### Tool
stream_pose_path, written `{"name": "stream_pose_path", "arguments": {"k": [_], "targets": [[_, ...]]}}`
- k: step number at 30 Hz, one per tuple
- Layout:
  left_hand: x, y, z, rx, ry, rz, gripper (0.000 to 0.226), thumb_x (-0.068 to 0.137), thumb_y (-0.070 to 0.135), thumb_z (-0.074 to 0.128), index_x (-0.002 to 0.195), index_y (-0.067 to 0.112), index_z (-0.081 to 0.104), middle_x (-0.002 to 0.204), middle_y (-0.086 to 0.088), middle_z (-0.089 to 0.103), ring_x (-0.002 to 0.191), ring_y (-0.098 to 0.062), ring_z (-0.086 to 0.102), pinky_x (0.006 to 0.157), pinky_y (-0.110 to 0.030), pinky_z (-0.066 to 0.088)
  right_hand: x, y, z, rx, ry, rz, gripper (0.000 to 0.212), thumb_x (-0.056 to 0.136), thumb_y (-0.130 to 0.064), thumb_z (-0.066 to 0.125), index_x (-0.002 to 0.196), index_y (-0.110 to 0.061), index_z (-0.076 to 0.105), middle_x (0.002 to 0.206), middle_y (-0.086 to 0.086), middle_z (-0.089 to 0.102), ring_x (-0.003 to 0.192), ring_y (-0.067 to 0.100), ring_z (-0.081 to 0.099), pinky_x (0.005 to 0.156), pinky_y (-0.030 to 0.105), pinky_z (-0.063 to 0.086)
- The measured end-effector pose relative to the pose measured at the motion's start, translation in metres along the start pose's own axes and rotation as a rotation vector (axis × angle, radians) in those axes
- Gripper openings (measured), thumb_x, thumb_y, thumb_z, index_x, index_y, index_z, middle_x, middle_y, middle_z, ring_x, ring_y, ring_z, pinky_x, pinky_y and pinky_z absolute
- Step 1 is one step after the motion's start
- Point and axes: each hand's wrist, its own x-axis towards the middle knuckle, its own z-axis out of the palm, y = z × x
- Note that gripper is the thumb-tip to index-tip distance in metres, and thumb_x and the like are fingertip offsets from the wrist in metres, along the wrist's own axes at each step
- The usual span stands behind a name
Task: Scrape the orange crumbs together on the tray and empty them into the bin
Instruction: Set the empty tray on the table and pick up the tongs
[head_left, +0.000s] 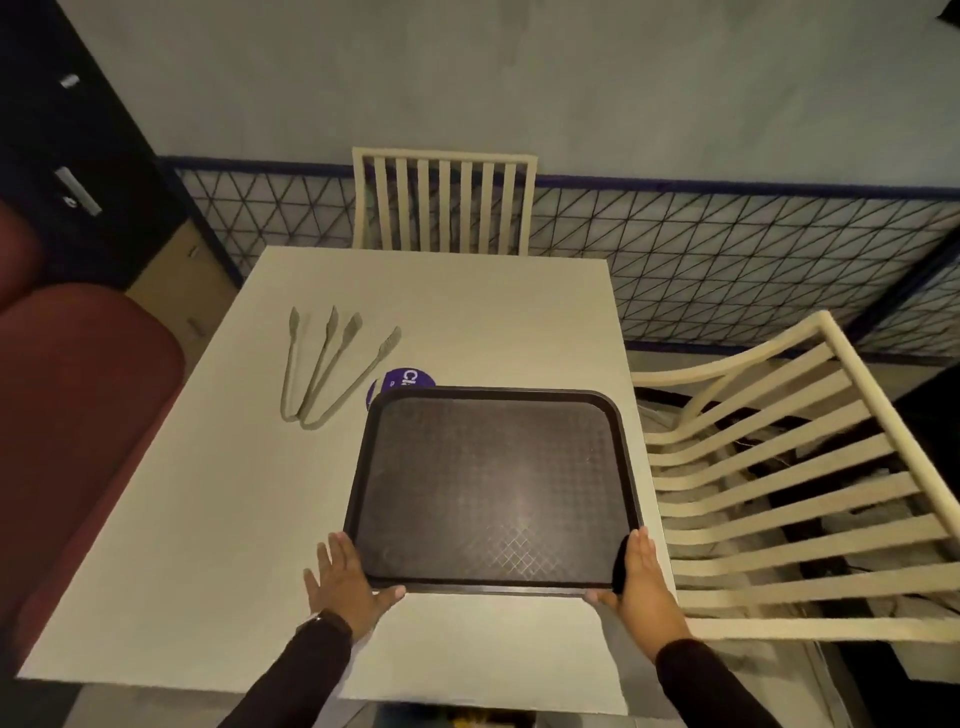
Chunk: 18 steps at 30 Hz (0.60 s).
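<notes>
Hands, left (340, 577) and right (641, 574), fingers straight, bracket the near corners of the tray (493, 483) at lower centre; no crumbs show. A rightward shove might slip it off the bench (208, 519).

Pale table (208, 519) w/ cream slatted chairs (444, 205) — grey wall (467, 78) behind, maroon bench (78, 415) left.

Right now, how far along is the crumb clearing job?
Done, it seems: the tray shows no orange crumbs. In hand: the left grip and right grip touch its near corners, fingers straight. Left to do: nothing visible; no bin is in view, so the emptying cannot be confirmed.
</notes>
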Motion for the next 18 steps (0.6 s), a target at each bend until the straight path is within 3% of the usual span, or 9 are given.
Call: {"name": "stream_pose_path", "arguments": {"k": [4,8,11,14,18], "targets": [[0.048,0.028,-0.029,0.049,-0.010,0.038,0.107,0.082,0.065,0.044,0.142,0.000,-0.015,0.156,-0.015,-0.011,0.144,-0.032,-0.006,0.116,-0.045,0.006,0.046,-0.023,-0.015,0.011,-0.023,0.084,0.108,0.075,-0.029,0.076,0.147,-0.005,-0.002,0.157,0.009,-0.002,0.145,0.023,0.000,0.118,0.036,0.005],[0.099,0.051,-0.051,-0.095,0.029,0.053,0.105,0.079,0.063,0.051,0.144,0.005,-0.008,0.157,-0.012,0.002,0.144,-0.028,0.010,0.118,-0.043,0.010,0.102,-0.034,-0.031,0.039,-0.046,0.125,0.109,0.062,-0.029,0.083,0.142,-0.015,0.011,0.150,0.010,0.022,0.137,0.026,0.025,0.115,0.045,0.024],[0.136,0.068,-0.069,-0.178,0.031,0.057,0.104,0.076,0.058,0.058,0.143,0.008,-0.003,0.154,-0.010,0.014,0.140,-0.027,0.023,0.118,-0.043,0.016,0.153,-0.031,-0.036,0.013,-0.068,0.150,0.107,0.058,-0.031,0.083,0.141,-0.014,0.016,0.149,0.011,0.024,0.136,0.026,0.027,0.114,0.045,0.027],[0.172,0.087,-0.089,-0.192,0.044,0.053,0.104,0.074,0.055,0.063,0.142,0.006,0.001,0.151,-0.010,0.021,0.137,-0.027,0.029,0.116,-0.042,0.022,0.185,-0.064,-0.053,0.004,-0.064,0.115,0.110,0.063,-0.033,0.080,0.145,-0.012,0.011,0.154,0.006,0.010,0.141,0.027,0.018,0.116,0.042,0.023],[0.206,0.106,-0.114,-0.256,0.092,0.062,0.101,0.069,0.049,0.069,0.140,0.006,0.012,0.142,-0.011,0.034,0.130,-0.027,0.038,0.111,-0.040,0.032,0.228,-0.092,-0.069,-0.011,-0.025,0.123,0.102,0.055,-0.027,0.084,0.137,-0.013,0.025,0.141,0.010,0.029,0.130,0.026,0.034,0.111,0.043,0.032]]}}
